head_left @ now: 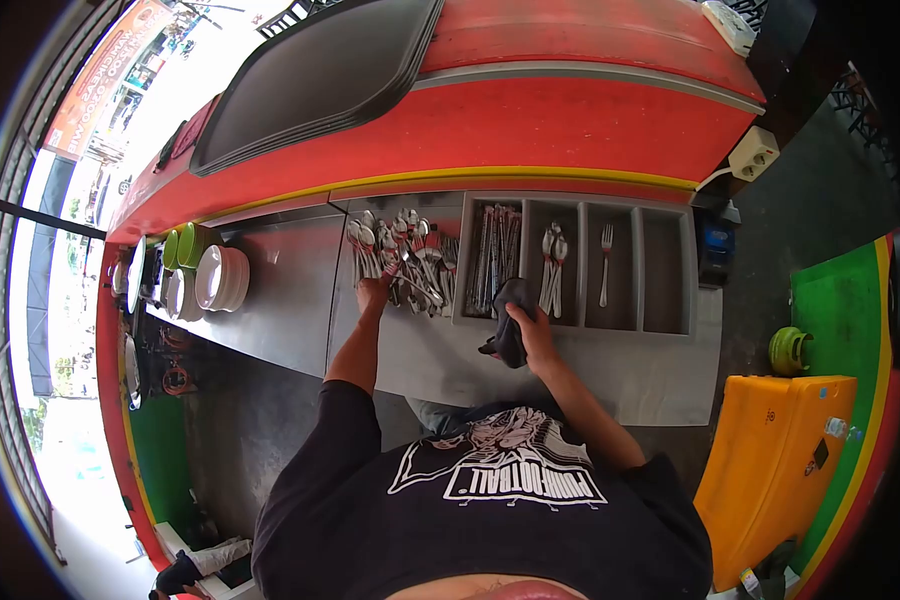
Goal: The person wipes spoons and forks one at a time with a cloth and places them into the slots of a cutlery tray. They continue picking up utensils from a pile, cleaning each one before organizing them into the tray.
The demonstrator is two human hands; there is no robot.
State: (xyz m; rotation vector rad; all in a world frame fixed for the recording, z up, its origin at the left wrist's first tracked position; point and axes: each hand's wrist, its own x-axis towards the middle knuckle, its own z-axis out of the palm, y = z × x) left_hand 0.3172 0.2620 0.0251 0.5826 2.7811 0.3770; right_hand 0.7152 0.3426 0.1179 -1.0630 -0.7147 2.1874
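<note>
My left hand (372, 292) is at the lower left edge of a loose pile of spoons and forks (410, 245) on the steel counter. Its fingers are bent together among the handles; which piece they grip, if any, I cannot make out. A dark grey cloth (511, 318) is bunched in my right hand (538, 340), over the front edge of a grey cutlery tray (667, 330). Dark, slim utensils in wrappers (497, 255) fill the tray's leftmost compartment. Several spoons (554, 265) lie in the second one. A single fork (605, 265) rests in the third.
Stacked white bowls (225, 278) and green bowls (195, 243) stand at the counter's left end. Black serving trays (315, 75) lie on the raised red ledge. A socket block (753, 153) hangs at the right, and a yellow-orange box (770, 470) stands lower right.
</note>
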